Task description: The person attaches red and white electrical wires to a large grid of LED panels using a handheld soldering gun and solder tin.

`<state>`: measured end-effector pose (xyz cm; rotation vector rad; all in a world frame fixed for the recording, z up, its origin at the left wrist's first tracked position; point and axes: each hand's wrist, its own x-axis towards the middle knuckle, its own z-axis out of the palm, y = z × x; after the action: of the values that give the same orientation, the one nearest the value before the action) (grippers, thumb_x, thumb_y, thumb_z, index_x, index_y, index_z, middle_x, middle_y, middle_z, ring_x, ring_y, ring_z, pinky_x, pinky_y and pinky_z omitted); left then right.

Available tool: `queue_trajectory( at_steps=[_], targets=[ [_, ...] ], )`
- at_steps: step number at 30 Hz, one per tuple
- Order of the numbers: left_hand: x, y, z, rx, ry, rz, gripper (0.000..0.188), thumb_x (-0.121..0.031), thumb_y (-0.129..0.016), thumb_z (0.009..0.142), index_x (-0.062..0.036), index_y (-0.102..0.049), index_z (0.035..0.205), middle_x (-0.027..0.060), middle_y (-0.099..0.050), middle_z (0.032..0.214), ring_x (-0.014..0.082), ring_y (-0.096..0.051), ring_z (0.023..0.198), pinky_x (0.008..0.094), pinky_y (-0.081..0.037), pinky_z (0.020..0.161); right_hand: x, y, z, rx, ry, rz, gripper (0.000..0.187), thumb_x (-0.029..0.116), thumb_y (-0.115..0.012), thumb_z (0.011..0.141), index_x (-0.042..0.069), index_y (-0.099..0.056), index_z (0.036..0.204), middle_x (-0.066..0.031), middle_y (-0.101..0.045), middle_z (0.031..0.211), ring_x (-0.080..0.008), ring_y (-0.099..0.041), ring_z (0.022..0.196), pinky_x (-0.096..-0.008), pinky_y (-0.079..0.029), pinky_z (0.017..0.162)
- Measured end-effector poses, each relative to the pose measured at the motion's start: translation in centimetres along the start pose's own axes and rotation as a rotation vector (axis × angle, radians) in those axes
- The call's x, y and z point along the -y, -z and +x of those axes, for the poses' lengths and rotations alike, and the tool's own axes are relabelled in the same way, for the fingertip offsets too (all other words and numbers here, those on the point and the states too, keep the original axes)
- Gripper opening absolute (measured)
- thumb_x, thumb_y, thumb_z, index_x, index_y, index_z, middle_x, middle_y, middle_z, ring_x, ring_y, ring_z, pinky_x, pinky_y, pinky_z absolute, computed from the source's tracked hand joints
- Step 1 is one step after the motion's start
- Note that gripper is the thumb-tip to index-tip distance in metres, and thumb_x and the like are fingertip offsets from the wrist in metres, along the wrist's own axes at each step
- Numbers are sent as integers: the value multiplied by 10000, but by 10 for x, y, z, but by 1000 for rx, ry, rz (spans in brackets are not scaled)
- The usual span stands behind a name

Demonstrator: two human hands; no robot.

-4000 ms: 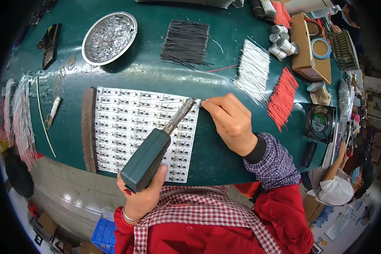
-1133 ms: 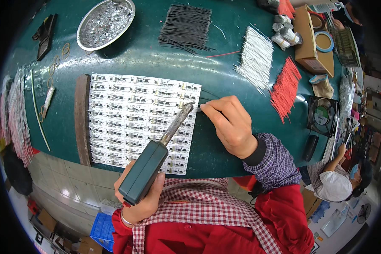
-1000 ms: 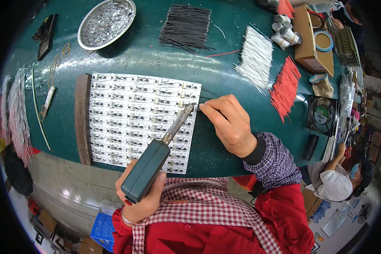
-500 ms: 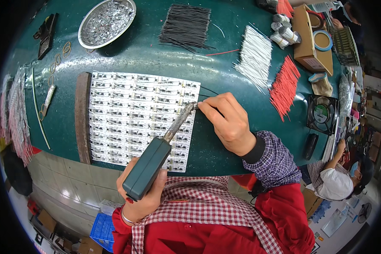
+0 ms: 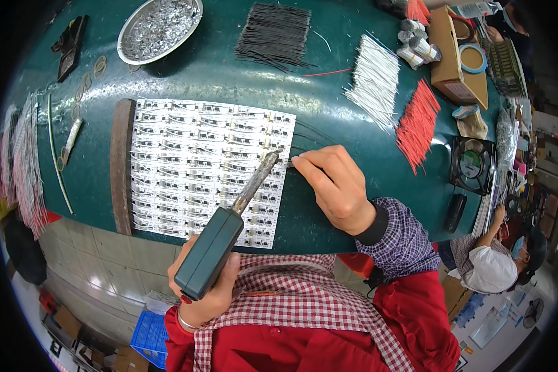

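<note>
My left hand [image 5: 222, 288] is wrapped round the dark green handle of a soldering iron [image 5: 209, 251]. Its thick metal barrel slants up and to the right, the tip over the right side of a white circuit board panel [image 5: 195, 170]. Rows of small black parts and thin pale wires cover that panel. My right hand [image 5: 340, 189] is closed in a pinch beside the panel's right edge, close to the tip. A thin black wire [image 5: 296, 162] appears to be between thumb and forefinger, mostly hidden. Other black wires [image 5: 316, 133] stick out rightward from the same edge.
A rusty metal bar [image 5: 123, 167] lies along the panel's left edge. Beyond are a bowl of metal scraps [image 5: 161, 31] and bundles of black [image 5: 274, 34], white [image 5: 375, 80] and red wires [image 5: 417, 124]. A cardboard box [image 5: 449, 62] and small fan [image 5: 471, 162] stand right, near another person [image 5: 493, 266].
The iron's tip has drawn slightly left, away from my right fingers. My right hand has shifted a little down and right. More black wire shows beyond the panel's right edge.
</note>
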<state>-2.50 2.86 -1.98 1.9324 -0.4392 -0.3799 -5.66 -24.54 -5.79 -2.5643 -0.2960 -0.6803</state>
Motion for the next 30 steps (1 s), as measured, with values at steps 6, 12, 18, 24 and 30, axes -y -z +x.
queue_trajectory(
  at_steps=[6, 12, 18, 24, 30],
  targets=[
    [0, -1, -2, 12, 19, -6, 224, -41, -752, 798, 69, -692, 983, 191, -673, 912, 270, -668, 712, 335, -518, 620, 0, -1, -1, 27, -16, 28, 355, 5, -654, 671, -74, -653, 1017, -135, -622, 956, -261, -600, 799, -330, -522, 651],
    [-4, 0, 0, 67, 44, 23, 218, -34, -760, 790, 52, -696, 979, 172, -674, 913, 251, -669, 713, 325, -513, 612, 4, 1, 1, 57, -71, 49, 352, -75, -667, 661, -73, -666, 1013, -155, -653, 937, -283, -620, 778, -350, -519, 660],
    [-5, 0, 1, 93, 55, 20, 207, -31, -757, 792, 46, -692, 974, 158, -663, 881, 240, -658, 694, 326, -505, 597, 5, 1, 2, 60, -66, 24, 339, -67, -665, 667, -73, -667, 1006, -152, -652, 932, -277, -620, 779, -346, -518, 656],
    [3, 2, -12, 46, 73, 20, 187, -51, -748, 813, 46, -689, 961, 166, -662, 882, 261, -658, 700, 336, -505, 602, 6, 0, 2, 55, -71, 24, 335, -69, -663, 667, -72, -667, 1002, -148, -649, 926, -276, -620, 778, -347, -518, 656],
    [7, 4, -16, 18, 14, 5, 195, -60, -748, 823, 58, -689, 967, 186, -671, 910, 279, -664, 717, 353, -514, 618, 10, 2, 3, 40, -73, 20, 364, -87, -665, 653, -75, -662, 1016, -150, -646, 937, -289, -619, 788, -356, -521, 665]
  ],
)
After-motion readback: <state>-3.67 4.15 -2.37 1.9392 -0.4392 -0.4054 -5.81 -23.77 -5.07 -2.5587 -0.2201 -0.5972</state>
